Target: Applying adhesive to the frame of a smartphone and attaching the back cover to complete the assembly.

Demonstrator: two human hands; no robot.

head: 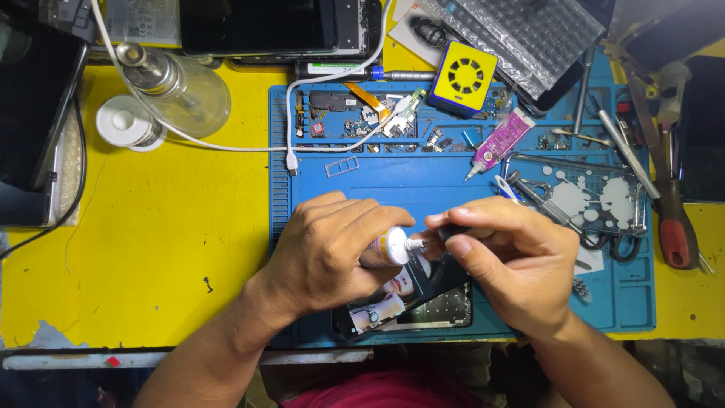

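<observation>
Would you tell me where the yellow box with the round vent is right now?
In the head view, the yellow box sits at the blue mat's far edge, right of centre, beside the pink tube.

Small white glue tube [389, 246], yellow-banded label, pinched in left hand [325, 253], nozzle meeting right hand [513, 261]. Purple-and-white tube [498, 141] lies slanted on blue mat [408, 189], upper right. Dark tablet screen [260, 24] at top edge. Clear bubble-wrap bag [529, 34] top right. Another dark screen [34, 106] far left.
</observation>
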